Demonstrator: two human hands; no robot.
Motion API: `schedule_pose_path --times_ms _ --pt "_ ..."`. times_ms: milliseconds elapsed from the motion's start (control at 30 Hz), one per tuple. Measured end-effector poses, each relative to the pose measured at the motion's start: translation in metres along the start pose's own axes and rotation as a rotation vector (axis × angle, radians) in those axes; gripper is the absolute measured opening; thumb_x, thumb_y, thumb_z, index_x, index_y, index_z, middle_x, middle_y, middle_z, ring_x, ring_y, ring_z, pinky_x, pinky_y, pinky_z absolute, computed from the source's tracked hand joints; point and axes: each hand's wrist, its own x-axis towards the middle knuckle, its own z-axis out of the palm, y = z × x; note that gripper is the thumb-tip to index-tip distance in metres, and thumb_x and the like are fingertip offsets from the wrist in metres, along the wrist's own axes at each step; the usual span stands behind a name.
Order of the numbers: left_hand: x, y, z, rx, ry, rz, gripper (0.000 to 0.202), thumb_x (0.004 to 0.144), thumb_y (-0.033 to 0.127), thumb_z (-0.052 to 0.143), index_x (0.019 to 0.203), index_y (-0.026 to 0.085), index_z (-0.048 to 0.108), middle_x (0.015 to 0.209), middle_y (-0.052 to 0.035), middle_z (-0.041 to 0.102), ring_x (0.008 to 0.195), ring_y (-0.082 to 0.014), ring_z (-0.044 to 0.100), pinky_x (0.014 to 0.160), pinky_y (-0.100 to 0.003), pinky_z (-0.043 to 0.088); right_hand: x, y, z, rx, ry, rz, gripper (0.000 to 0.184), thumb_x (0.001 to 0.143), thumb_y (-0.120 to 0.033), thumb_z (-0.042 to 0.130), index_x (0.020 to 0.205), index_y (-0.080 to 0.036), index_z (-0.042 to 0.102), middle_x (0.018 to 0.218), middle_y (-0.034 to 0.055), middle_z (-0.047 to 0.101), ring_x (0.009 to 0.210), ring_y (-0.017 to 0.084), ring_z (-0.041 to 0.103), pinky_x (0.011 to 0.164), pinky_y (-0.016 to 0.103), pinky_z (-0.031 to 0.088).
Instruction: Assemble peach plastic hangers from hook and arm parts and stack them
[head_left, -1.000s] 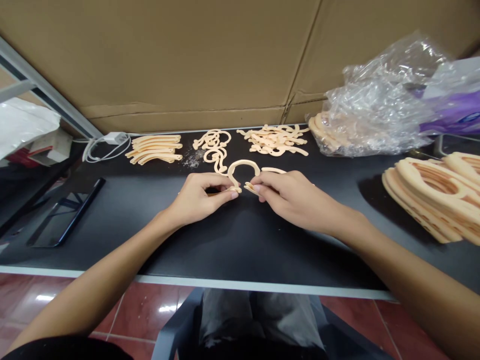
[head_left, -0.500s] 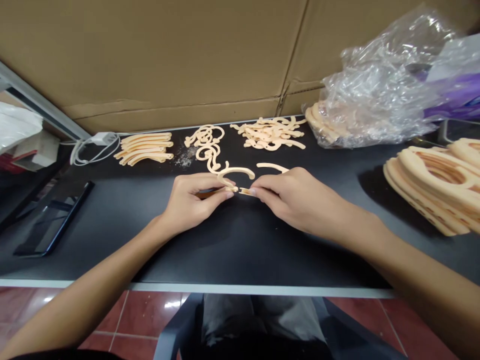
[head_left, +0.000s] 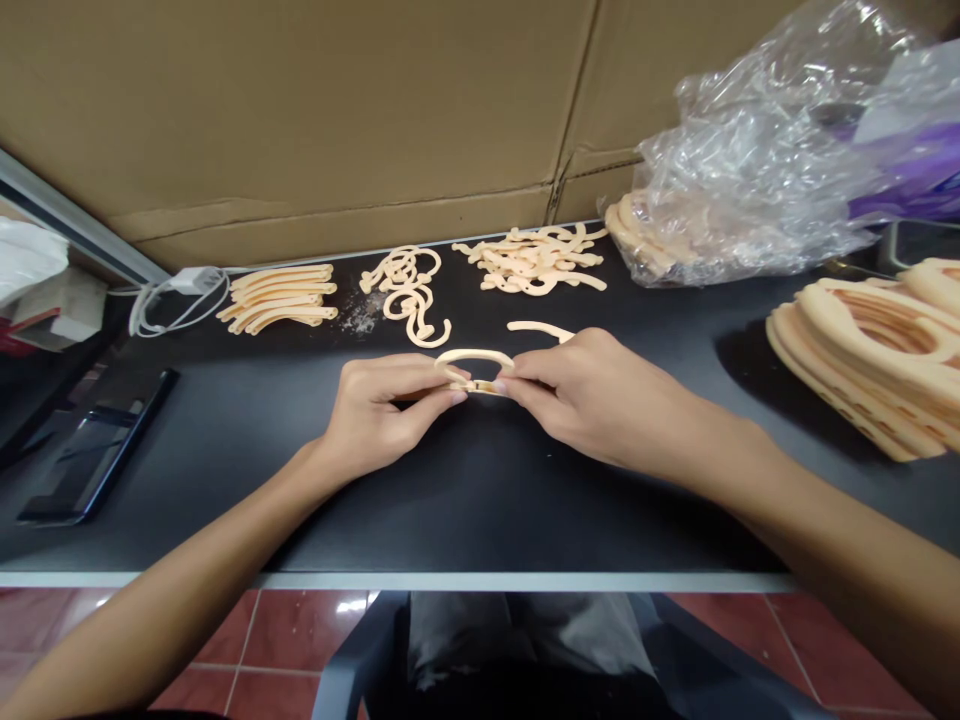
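Observation:
My left hand [head_left: 379, 405] and my right hand [head_left: 592, 395] meet at the middle of the black table [head_left: 480, 500]. Both pinch the ends of a thin curved beige wooden piece [head_left: 474, 357], an arch-shaped hook lying almost flat between the fingertips. The left thumb and forefinger close on its left end, the right fingertips on its right end. A loose curved strip [head_left: 538, 329] lies just behind my right hand.
Piles of beige cut-outs sit at the back: curved strips [head_left: 277, 297], curly hooks [head_left: 409, 285], mixed pieces [head_left: 536, 260]. Stacked wooden frames [head_left: 870, 360] lie at right, a clear plastic bag [head_left: 750, 170] behind them. A phone [head_left: 97, 445] and charger cable [head_left: 176, 295] are left. Cardboard [head_left: 375, 110] backs the table.
The arch piece has been tipped down from standing to nearly flat while both hands keep pinching its ends. The view has shifted slightly.

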Motion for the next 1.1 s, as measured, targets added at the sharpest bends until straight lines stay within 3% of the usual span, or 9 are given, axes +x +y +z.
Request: schedule_pose_path --times_ms 200,533,733,900,1100 --pt "-0.0006 -0.0004 0.0011 0.021 0.017 0.029 0.009 0.088 0.021 0.072 0.086 0.023 0.08 0.091 -0.0025 0.081 0.082 -0.0176 0.077 0.075 -0.026 0.061 -0.0015 0.0017 0.0005 0.016 0.018 -0.017 0.036 0.098 -0.033 0.048 0.07 -0.02 0.066 0.058 -0.0004 0.051 0.051 0.011 0.036 0.058 0.03 0.03" --pt "-0.0034 0.0068 0.0041 -0.057 0.024 0.114 0.015 0.089 0.015 0.07 0.09 0.026 0.08 0.091 -0.0004 0.081 0.087 -0.019 0.077 0.078 -0.031 0.064 -0.001 0.0047 -0.0031 0.103 0.022 -0.031 0.036 0.096 -0.029 0.049 0.064 -0.019 0.062 0.055 -0.0021 0.049 0.05 0.01 0.032 0.054 0.029 0.025" --pt "-0.0039 0.0007 0.0041 -0.015 0.063 0.064 0.01 0.089 0.022 0.071 0.088 0.027 0.079 0.093 0.0005 0.081 0.089 -0.0196 0.077 0.085 -0.036 0.065 -0.0016 0.0061 -0.0012 0.076 0.01 -0.082 0.032 0.097 -0.029 0.049 0.076 -0.021 0.072 0.059 -0.0007 0.057 0.053 0.011 0.043 0.061 0.03 0.031" --pt "-0.0031 0.0014 0.0042 0.001 0.048 0.082 0.011 0.089 0.019 0.071 0.088 0.026 0.08 0.092 0.0 0.081 0.086 -0.0186 0.077 0.08 -0.033 0.065 -0.0019 0.0066 -0.0002 0.081 0.006 -0.072 0.032 0.097 -0.031 0.049 0.078 -0.022 0.073 0.059 -0.0013 0.056 0.053 0.01 0.041 0.061 0.03 0.031" --pt "-0.0033 0.0062 0.0041 0.028 0.041 0.136 0.011 0.088 0.017 0.072 0.086 0.024 0.08 0.09 -0.0007 0.081 0.079 -0.0165 0.077 0.072 -0.026 0.063 -0.0014 0.0028 -0.0002 0.059 -0.022 -0.102 0.036 0.097 -0.028 0.048 0.066 -0.02 0.065 0.055 -0.0024 0.047 0.051 0.01 0.033 0.059 0.03 0.027"
